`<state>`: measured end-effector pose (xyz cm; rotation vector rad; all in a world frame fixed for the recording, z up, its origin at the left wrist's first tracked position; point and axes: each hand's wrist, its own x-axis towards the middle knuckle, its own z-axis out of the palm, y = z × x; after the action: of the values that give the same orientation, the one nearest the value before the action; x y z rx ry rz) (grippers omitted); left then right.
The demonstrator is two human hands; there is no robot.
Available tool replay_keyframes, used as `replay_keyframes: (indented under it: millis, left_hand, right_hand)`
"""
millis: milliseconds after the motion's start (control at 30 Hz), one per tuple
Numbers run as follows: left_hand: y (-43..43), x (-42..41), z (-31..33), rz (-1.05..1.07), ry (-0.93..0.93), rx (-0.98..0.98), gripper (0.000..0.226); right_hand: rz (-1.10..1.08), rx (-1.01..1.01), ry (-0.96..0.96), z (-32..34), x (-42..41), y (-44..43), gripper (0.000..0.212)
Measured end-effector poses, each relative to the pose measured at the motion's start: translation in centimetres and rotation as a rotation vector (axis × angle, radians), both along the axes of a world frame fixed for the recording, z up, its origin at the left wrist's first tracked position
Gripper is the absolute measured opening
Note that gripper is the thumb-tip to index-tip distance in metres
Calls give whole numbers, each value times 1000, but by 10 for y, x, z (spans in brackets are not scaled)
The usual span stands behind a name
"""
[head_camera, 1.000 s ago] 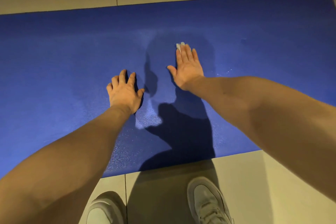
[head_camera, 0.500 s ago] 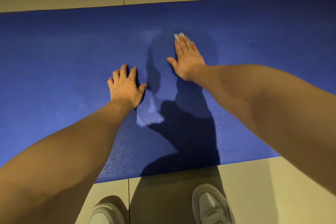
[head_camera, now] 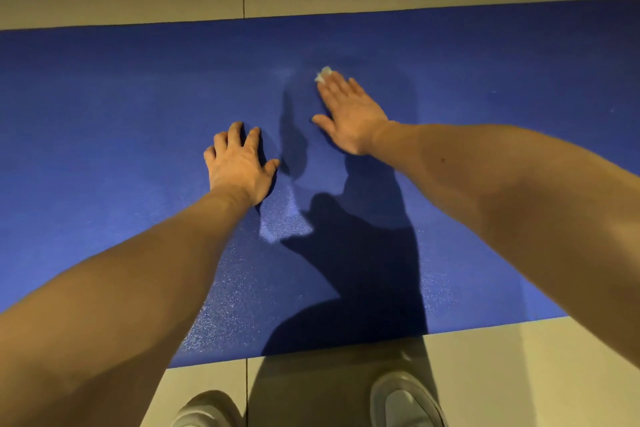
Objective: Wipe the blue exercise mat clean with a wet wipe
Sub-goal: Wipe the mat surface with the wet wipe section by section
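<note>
Your right hand [head_camera: 349,114] lies flat, fingers straight, pressing the wet wipe [head_camera: 323,74] into the blue mat [head_camera: 104,114] toward its far side; your left hand [head_camera: 239,166] grasps nothing, spread to brace you

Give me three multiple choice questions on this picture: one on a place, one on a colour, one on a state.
1. What colour is the mat? A) green B) blue C) grey
2. Where is the wet wipe? A) under fingertips of the right hand B) over a bucket C) in a packet
3. What is the left hand doing? A) holding a bottle B) raised in air C) resting on the mat, empty
Answers: B, plainly blue surface; A, white wipe shows past the fingertips; C, its fingers touch the mat, holding nothing.
</note>
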<state>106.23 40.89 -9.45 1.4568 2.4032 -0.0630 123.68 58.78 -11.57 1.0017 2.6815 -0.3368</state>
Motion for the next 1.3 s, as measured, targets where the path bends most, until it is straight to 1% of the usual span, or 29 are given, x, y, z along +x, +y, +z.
replay_keyframes:
  millis: [100, 200, 300, 367, 433, 500, 600, 667, 767, 833, 900, 1067, 1200, 1300]
  left_hand:
    - [2, -4, 0, -6, 12, -4, 73]
    - [4, -6, -1, 10, 6, 4, 73]
    - [8, -9, -3, 11, 20, 2, 75]
    - [12, -10, -4, 13, 21, 6, 75]
    - [17, -11, -4, 18, 13, 13, 74]
    - [22, -12, -5, 21, 11, 25, 73]
    - [27, -14, -7, 23, 11, 28, 75]
    - [31, -17, -7, 22, 12, 22, 76]
    - [36, -20, -5, 21, 6, 13, 79]
    - [38, -21, -5, 24, 5, 10, 81]
    - [40, -23, -5, 25, -1, 4, 83]
    - [42, -26, -6, 20, 6, -28, 85]
    - [45, -27, -6, 19, 15, -36, 87]
    - [47, -27, -6, 24, 11, -55, 88]
  right_hand:
    - [-169, 6, -47, 4, -2, 10, 81]
    - [-290, 20, -11, -2, -18, -12, 83]
    - [-383, -13, -22, -5, -31, -28, 82]
    - [-340, -2, -7, -6, -42, -34, 80]
    - [-171, 16, 64, -6, -56, -38, 77]
    - [-41, -44, 121, -6, -63, -39, 73]
    - [27, -66, 108, -5, -59, -23, 71]
    - [-9, -51, 48, -4, -53, -2, 69]
    - [-224, -11, -58, 1, -44, 31, 70]
    - [-328, 18, -116, 3, -45, 40, 75]
    - [-358, 7, -107, 4, -60, 31, 80]
    - [-221, -89, 50, -5, -96, -2, 77]
    - [-95, -63, 16, -6, -90, 8, 73]
    - [-109, -42, -23, -3, -84, 25, 70]
